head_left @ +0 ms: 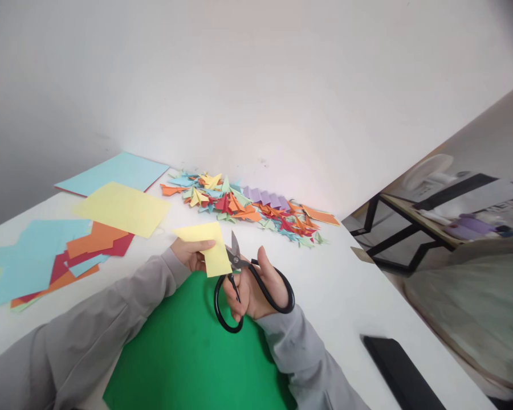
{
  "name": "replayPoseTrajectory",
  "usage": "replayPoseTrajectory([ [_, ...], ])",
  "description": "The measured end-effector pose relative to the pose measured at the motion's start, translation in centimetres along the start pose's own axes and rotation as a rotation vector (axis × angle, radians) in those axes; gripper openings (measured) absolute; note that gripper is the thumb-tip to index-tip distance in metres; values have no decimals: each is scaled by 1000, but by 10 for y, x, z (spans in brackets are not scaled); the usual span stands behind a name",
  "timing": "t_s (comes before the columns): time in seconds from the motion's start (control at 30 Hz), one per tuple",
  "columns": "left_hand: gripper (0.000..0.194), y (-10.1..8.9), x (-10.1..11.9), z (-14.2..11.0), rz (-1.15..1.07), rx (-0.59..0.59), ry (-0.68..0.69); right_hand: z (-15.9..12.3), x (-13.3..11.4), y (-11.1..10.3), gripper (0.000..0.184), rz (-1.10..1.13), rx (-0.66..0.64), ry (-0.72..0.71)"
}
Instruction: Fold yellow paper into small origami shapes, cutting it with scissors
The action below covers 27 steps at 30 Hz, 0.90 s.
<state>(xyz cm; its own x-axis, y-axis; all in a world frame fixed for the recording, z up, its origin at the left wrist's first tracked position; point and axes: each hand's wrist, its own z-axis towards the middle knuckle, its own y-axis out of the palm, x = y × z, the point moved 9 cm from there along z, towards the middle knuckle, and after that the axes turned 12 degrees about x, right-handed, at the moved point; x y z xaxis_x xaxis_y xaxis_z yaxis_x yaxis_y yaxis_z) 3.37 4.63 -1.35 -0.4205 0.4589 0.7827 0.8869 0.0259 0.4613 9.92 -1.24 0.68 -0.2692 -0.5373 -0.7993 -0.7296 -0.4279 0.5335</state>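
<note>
Yellow paper piece (219, 259) is held above green mat (188, 353) on white table (325, 279), pale wall (256, 85) seen behind. Left hand (192, 254) extended forward; right hand (259, 290) turned partly palm up, thumb raised. Paper pinched between left thumb and fingers; scissors (236, 261) gripped by right fingers curled at lower loop, blades spread at paper's right edge.

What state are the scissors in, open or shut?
Open: the scissors have their black handles spread apart in the right hand, one blade pointing up beside the yellow paper.
</note>
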Motion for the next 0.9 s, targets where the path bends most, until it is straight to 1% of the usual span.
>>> replayPoseTrajectory([
  [0.1, 26, 4, -1, -2, 47, -32, 6, 1, 1, 0, 73, 11, -10, 11],
  [0.2, 25, 6, -1, -2, 78, -52, 11, 1, -1, 1, 70, 32, -6, -8],
  [0.33, 24, 4, 0, 0, 37, -21, 14, 2, -5, 2, 71, 49, 16, -46],
  [0.43, 23, -2, 3, 3, 1, 29, 31, 2, -7, 1, 71, 42, 40, -64],
  [0.5, 23, -3, 3, 3, -6, 35, 24, 1, -8, 0, 71, 30, 52, -71],
  [0.63, 27, 5, -4, 0, 17, -36, -29, 1, -6, 0, 71, 15, 53, -49],
  [0.77, 27, 9, -10, -3, 82, -58, -32, 0, -6, 1, 69, 32, 27, -43],
  [0.9, 30, 8, -2, -3, 82, -93, -42, -2, -8, 0, 69, 25, -12, -42],
])
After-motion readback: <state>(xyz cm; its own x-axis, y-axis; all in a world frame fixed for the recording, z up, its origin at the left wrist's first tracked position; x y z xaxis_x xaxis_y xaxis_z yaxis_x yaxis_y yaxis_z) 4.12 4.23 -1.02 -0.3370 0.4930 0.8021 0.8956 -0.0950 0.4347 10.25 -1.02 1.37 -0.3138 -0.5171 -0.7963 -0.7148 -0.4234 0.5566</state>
